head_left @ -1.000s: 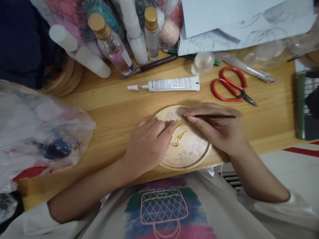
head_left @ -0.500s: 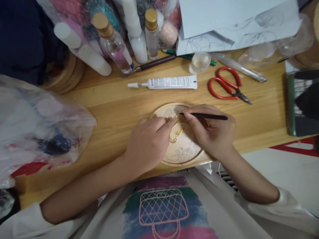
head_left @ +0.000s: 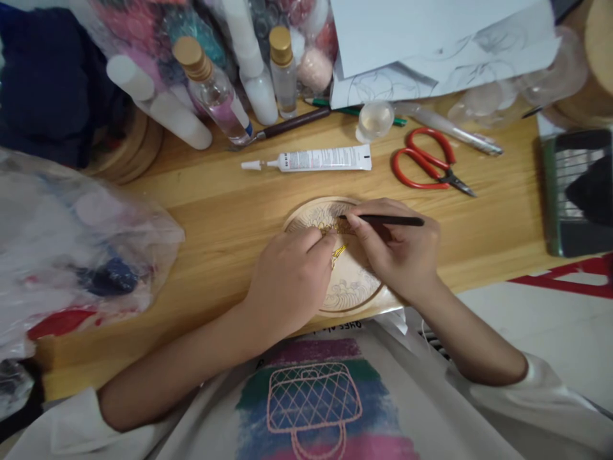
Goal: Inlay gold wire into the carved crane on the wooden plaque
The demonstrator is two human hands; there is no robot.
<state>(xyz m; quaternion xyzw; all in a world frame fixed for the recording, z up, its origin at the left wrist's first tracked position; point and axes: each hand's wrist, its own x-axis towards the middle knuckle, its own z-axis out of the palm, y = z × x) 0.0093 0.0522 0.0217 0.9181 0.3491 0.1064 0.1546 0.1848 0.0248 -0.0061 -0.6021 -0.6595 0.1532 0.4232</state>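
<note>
A round wooden plate (head_left: 357, 271) printed with fine wave-like line drawings lies near the table's front edge. Bent gold wire (head_left: 339, 252) forms a curved shape at its middle, with more gold wire along the upper part. My left hand (head_left: 293, 275) rests over the plate's left side, its fingers closed and their tips pressed on the gold wire, hiding part of it. In a pinch, my right hand (head_left: 407, 249) holds slim black tweezers (head_left: 393, 220), which lie nearly level. Their tip points left, at the upper wire just beyond my left fingertips.
Beyond the plate lie a white glue tube (head_left: 325, 159) with a nozzle, red-handled scissors (head_left: 431, 163) and a small clear cup (head_left: 376, 120). Bottles (head_left: 218, 99) and paper sheets (head_left: 431, 45) line the back. A plastic bag (head_left: 96, 255) sits left, a dark-framed object (head_left: 577, 191) right.
My left fingers have shifted slightly and now cover more of the curved gold wire. The tweezers stay at the upper wire. The whole view has moved a little.
</note>
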